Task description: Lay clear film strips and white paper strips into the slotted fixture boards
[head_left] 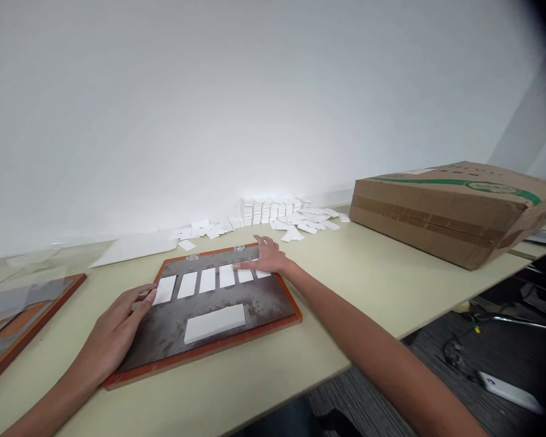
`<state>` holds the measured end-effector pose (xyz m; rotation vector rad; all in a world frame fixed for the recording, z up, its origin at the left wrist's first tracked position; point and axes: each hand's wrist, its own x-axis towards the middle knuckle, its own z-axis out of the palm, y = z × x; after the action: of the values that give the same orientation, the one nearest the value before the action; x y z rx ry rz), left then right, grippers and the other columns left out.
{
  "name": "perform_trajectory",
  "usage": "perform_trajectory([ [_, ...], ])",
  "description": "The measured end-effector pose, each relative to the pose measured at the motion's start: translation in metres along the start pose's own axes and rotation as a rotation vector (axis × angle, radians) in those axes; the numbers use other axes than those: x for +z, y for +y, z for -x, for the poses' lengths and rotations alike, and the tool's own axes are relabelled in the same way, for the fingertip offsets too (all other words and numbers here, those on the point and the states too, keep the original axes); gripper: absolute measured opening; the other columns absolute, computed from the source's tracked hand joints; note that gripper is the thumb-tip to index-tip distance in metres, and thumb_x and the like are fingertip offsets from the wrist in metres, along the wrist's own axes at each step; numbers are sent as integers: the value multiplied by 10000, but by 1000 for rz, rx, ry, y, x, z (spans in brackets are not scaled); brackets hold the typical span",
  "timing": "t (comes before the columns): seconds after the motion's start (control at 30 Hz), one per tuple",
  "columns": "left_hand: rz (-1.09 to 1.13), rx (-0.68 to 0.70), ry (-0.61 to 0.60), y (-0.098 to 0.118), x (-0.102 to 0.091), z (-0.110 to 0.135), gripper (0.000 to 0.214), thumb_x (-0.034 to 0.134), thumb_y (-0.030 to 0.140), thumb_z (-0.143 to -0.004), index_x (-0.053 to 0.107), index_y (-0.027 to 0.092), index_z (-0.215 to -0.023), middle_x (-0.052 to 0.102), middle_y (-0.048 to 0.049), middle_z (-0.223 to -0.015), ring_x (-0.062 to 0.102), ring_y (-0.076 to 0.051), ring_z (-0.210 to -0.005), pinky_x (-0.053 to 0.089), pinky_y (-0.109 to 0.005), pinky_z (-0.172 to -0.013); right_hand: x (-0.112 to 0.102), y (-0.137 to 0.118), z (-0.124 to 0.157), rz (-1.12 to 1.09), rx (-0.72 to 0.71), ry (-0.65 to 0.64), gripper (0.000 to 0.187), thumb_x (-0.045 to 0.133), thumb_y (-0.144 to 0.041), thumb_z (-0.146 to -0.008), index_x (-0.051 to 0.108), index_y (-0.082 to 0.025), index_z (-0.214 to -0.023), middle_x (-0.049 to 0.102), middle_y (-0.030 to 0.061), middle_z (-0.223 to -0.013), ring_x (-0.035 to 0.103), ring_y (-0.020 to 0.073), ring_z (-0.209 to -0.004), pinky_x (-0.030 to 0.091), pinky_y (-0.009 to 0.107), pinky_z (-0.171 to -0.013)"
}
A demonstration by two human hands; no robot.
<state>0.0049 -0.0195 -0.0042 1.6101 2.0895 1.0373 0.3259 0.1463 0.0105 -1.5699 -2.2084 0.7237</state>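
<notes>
A grey metal-looking board (264,303) with an orange-brown rim lies on the table before me. White cards (207,280) sit in a row of slots across its upper half. At the row's left end, my left hand (116,325) has its thumb and fingers closed on the edge of the leftmost white card (166,289). My right hand (268,256) spreads its fingers over the board's upper right corner, thumb reaching toward the middle cards and partly covering the rightmost ones. A stack of white cards (215,323) rests on the lower part of the board.
Neat card stacks (273,210) stand by the wall, with loose cards (307,221) scattered beside them. A large cardboard box (437,212) occupies the right side. Another framed board (31,315) lies at left, near a white sheet (134,249). Cables and a white power strip (509,391) are on the floor.
</notes>
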Motion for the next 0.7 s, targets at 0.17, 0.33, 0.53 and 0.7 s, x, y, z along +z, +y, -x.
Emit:
perform_trajectory([
  [0.17, 6, 14, 9, -1, 1, 0, 631, 448, 760, -892, 617, 287, -1274, 612, -30, -1443, 495, -303, -1393, 272, -491, -1261, 12, -13, 2, 6, -23, 35, 1473, 815, -857, -517, 107, -301, -1682, 1, 148, -1753, -21, 444, -1598, 89, 691, -1225],
  [0.33, 6, 56, 22, -6, 2, -3, 653, 416, 752, -903, 632, 287, -1307, 558, -8, -1519, 452, -257, -1451, 241, -427, -1293, 6, -11, 5, -142, 36, 83, 1284, 657, -903, -698, 171, -226, -1674, 163, 180, -1725, 175, 435, -1571, 251, 621, -1218],
  [0.53, -30, 50, 24, -10, 2, -5, 721, 404, 784, -877, 729, 249, -1235, 503, -53, -1581, 420, -325, -1490, 198, -505, -1308, 0, -9, 10, -297, 90, 149, 742, 510, -664, -1002, 379, -219, -1581, 374, 162, -1630, 427, 361, -1451, 360, 603, -1175],
  [0.7, -63, 80, 7, -7, 2, -3, 759, 367, 796, -875, 744, 264, -1263, 492, -51, -1597, 414, -353, -1501, 224, -532, -1302, 5, -9, 7, -305, 82, 158, 652, 600, -547, -1003, 441, -222, -1545, 411, 149, -1603, 406, 368, -1463, 326, 627, -1193],
])
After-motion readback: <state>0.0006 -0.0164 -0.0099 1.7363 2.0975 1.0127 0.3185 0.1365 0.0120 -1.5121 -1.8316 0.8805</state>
